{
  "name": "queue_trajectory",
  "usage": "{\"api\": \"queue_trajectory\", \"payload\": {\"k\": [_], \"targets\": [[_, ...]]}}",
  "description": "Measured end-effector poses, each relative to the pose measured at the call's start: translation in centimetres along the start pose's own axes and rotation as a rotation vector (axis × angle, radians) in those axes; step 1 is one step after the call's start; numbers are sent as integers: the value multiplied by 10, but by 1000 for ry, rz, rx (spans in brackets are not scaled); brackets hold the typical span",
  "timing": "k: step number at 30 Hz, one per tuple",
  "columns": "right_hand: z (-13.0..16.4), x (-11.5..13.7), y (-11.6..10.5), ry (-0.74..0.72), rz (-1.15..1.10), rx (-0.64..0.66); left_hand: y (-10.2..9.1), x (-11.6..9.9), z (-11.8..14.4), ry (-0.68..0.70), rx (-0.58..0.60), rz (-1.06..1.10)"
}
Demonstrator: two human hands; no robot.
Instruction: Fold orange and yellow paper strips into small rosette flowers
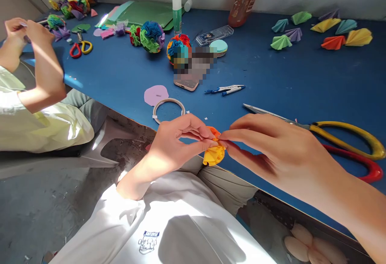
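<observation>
A small folded piece of orange and yellow felt is pinched between both my hands at the near edge of the blue table. My left hand grips it from the left with thumb and fingers. From the right, my right hand pinches its top between thumb and forefinger. Large scissors with a yellow and a red handle lie just behind my right hand.
A tape ring, a lilac felt circle, a phone and pens lie ahead. Felt balls, a glue stick and folded felt cones sit farther back. Another person's hands work at the left.
</observation>
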State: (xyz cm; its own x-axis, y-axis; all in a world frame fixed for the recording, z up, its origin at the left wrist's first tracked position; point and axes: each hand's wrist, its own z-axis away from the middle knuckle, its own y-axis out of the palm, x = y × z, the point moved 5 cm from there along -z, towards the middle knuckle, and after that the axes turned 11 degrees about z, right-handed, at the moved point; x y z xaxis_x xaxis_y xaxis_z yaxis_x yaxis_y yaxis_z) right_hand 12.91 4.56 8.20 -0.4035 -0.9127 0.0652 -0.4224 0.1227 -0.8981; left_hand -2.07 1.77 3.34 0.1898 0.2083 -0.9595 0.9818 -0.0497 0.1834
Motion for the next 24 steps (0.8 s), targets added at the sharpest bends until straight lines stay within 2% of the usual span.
{"api": "queue_trajectory", "payload": {"k": [3, 8, 24], "targets": [[1, 1, 3, -15, 39, 12, 2, 2, 0, 32, 19, -21], [4, 0, 10, 127, -96, 98, 2, 2, -1, 46, 26, -61], [7, 8, 10, 218, -140, 102, 2, 1, -4, 26, 54, -50]]}}
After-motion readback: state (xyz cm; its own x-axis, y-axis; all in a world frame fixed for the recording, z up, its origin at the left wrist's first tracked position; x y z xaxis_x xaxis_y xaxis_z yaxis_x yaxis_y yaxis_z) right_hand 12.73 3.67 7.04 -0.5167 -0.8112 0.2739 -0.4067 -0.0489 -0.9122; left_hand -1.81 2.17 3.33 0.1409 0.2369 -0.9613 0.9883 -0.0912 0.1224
